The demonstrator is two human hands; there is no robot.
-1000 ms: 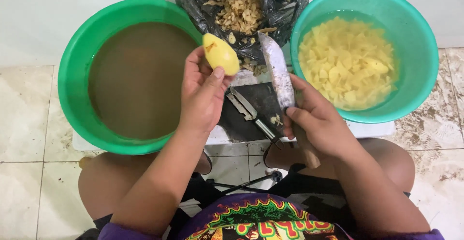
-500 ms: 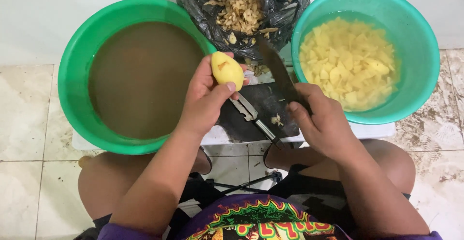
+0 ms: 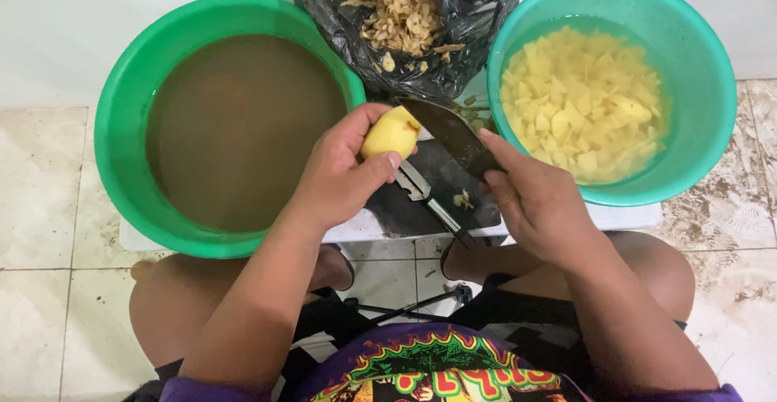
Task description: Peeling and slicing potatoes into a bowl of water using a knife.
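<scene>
My left hand [image 3: 340, 171] holds a peeled yellow potato [image 3: 388, 133] over a dark cutting board [image 3: 441, 187]. My right hand [image 3: 534, 199] grips a large knife [image 3: 449, 131], index finger along the blade's back, and the blade's tip meets the top of the potato. A metal peeler [image 3: 425, 195] lies on the board beneath both hands.
A green basin [image 3: 121, 86] at the left holds murky brown water. A teal basin [image 3: 696, 62] at the right holds cut potato pieces in water. A black bag [image 3: 477, 13] with peelings sits behind the board. My knees and tiled floor [image 3: 48, 289] are below.
My left hand lowered the potato toward the board. My right hand swung the knife from pointing away to lying across, bringing the blade onto the potato.
</scene>
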